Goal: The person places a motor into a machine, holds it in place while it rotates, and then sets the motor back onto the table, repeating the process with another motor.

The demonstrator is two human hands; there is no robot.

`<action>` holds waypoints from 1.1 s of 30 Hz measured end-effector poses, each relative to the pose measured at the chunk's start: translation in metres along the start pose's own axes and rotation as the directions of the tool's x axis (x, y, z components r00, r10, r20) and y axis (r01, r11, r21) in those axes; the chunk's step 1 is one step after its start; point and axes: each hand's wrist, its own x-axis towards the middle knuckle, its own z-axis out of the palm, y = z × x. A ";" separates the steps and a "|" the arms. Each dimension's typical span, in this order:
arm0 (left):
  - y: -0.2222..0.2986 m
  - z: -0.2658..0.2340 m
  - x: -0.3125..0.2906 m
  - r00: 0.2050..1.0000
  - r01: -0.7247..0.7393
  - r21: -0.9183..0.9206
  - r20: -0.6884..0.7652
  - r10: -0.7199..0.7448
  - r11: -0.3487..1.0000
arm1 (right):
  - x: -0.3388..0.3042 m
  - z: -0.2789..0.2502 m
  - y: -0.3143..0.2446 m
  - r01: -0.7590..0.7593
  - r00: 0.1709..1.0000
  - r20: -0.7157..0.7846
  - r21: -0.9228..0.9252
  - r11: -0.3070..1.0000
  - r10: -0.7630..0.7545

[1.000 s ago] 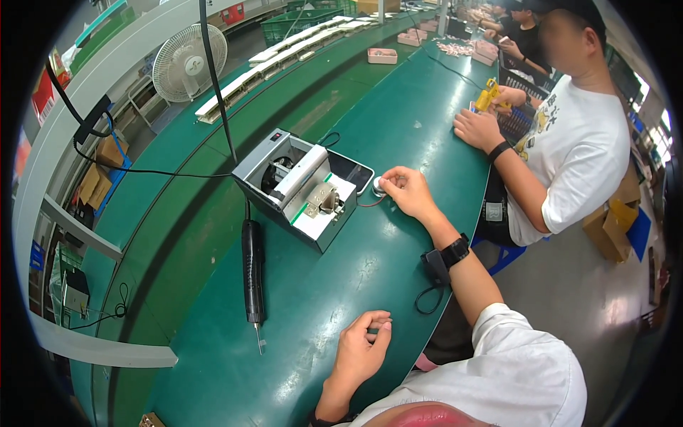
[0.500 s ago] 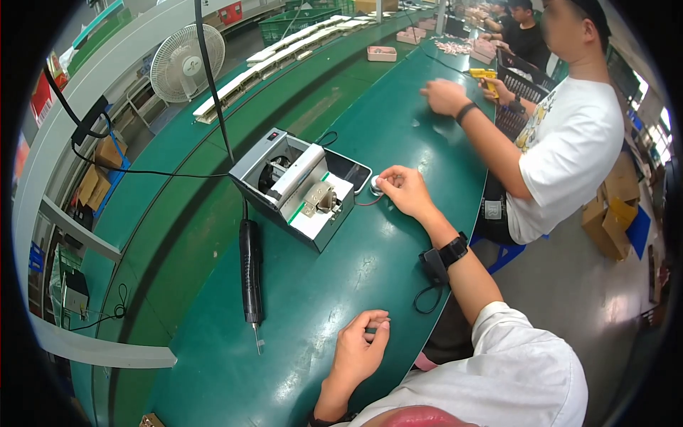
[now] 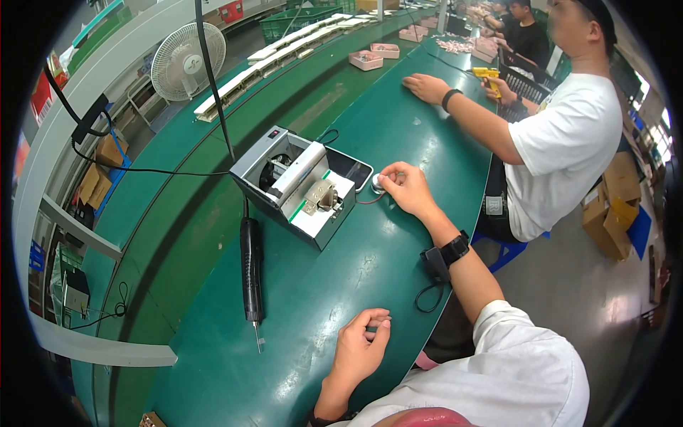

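On our green workbench (image 3: 306,292), our right hand (image 3: 405,189) pinches a round silver piece (image 3: 376,184) near the grey benchtop machine (image 3: 302,174). Our left hand (image 3: 361,346) rests half-open; the electric screwdriver (image 3: 252,270) is untouched, and we cannot tell what's finished.

"What is hiding on the workbench (image 3: 299,313)?"

"The right hand (image 3: 407,191) is partly covering a small round piece (image 3: 376,186) in from the near edge; toward the far end, pink pieces (image 3: 454,46) are blurring together."
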 end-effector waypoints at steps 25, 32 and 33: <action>0.004 0.003 -0.001 1.000 -0.006 0.022 -0.011 0.006 1.000 | -0.001 -0.003 -0.003 0.027 1.000 0.012 -0.064 0.998 -0.026; 0.005 0.004 -0.002 1.000 -0.010 0.032 -0.007 0.011 0.999 | -0.002 -0.005 0.000 0.011 1.000 0.006 -0.033 0.999 -0.011; 0.005 0.004 -0.002 1.000 -0.007 0.033 -0.009 0.007 0.999 | -0.002 -0.005 -0.002 0.019 1.000 0.015 -0.043 0.999 -0.019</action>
